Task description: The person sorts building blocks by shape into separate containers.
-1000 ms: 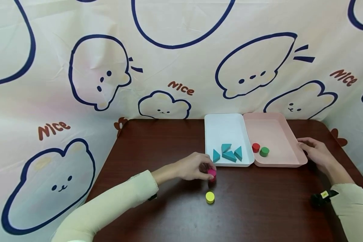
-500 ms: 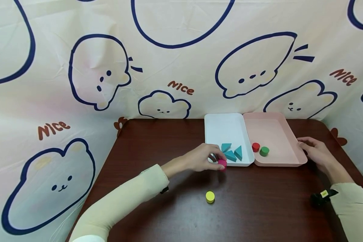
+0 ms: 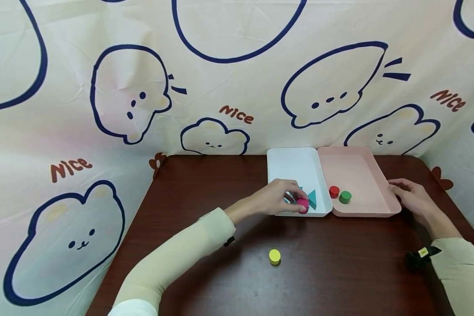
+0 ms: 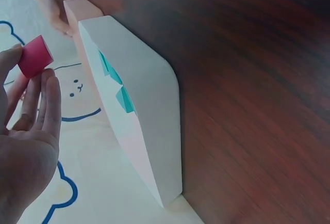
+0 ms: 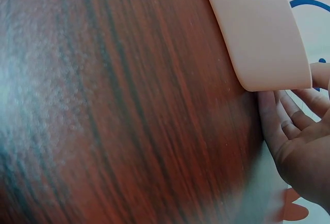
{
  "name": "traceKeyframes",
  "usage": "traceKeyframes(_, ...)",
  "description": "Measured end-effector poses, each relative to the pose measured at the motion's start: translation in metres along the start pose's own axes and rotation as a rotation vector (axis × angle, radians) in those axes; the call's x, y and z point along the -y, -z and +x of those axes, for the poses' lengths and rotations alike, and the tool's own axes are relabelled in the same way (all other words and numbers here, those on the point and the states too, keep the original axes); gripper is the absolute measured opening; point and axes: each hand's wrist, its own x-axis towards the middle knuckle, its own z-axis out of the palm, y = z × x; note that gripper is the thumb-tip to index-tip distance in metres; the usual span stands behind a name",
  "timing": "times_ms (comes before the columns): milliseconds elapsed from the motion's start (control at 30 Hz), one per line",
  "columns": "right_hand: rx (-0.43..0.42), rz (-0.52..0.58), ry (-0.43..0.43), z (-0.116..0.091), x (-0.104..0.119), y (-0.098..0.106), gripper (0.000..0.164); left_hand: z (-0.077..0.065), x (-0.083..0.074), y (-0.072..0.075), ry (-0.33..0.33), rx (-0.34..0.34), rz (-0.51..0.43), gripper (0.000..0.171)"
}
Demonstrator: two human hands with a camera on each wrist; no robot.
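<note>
My left hand [image 3: 278, 197] pinches a pink-red cylinder block [image 3: 302, 206] between thumb and fingertips, above the near part of the white tray [image 3: 290, 162]. In the left wrist view the block [image 4: 35, 57] is clear of the tray wall. Several teal triangular blocks [image 3: 312, 199] lie in that tray, partly hidden by the left hand. The pink tray [image 3: 355, 166] stands against it on the right, with a red cylinder block [image 3: 334, 192] and a green cylinder block [image 3: 345, 197] inside. My right hand [image 3: 412, 197] touches the pink tray's right side, its fingers mostly straight.
A yellow cylinder block [image 3: 274, 257] stands on the dark wooden table [image 3: 221, 267], nearer the person than the trays. Behind the table hangs a pale cloth [image 3: 221, 79] with blue line drawings.
My left hand has lifted the pink-red cylinder block off the table and carried it right and forward over the white tray. The right hand and both trays keep their places.
</note>
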Motion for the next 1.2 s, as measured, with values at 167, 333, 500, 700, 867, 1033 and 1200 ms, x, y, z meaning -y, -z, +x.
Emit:
traceKeyframes(167, 0.003, 0.002, -0.004, 0.000, 0.000, -0.001, 0.071, 0.008, -0.003, 0.000, 0.028, -0.003, 0.012, 0.034)
traceKeyframes(333, -0.002, -0.005, -0.006, 0.000, 0.000, -0.001, 0.071, 0.019, -0.009, -0.001, 0.030, -0.015, 0.019, 0.033)
traceKeyframes(500, -0.001, -0.022, -0.015, 0.000, 0.001, 0.001, 0.072, 0.032, -0.016, -0.001, 0.017, -0.016, 0.000, 0.037)
traceKeyframes(700, 0.012, -0.030, -0.013, 0.000, 0.000, 0.001, 0.073, 0.046, -0.020, 0.001, 0.021, -0.015, -0.007, 0.038)
traceKeyframes(867, 0.021, -0.035, 0.014, 0.001, -0.001, 0.003, 0.071, 0.055, -0.021, 0.005, 0.017, -0.026, -0.013, 0.037)
traceKeyframes(1033, 0.020, -0.037, 0.018, 0.002, -0.001, 0.003, 0.070, 0.063, -0.020, 0.004, 0.045, -0.022, -0.004, 0.038)
traceKeyframes(1200, 0.023, -0.038, 0.018, 0.002, 0.000, 0.003, 0.070, 0.072, -0.016, 0.000, 0.063, -0.024, -0.006, 0.039)
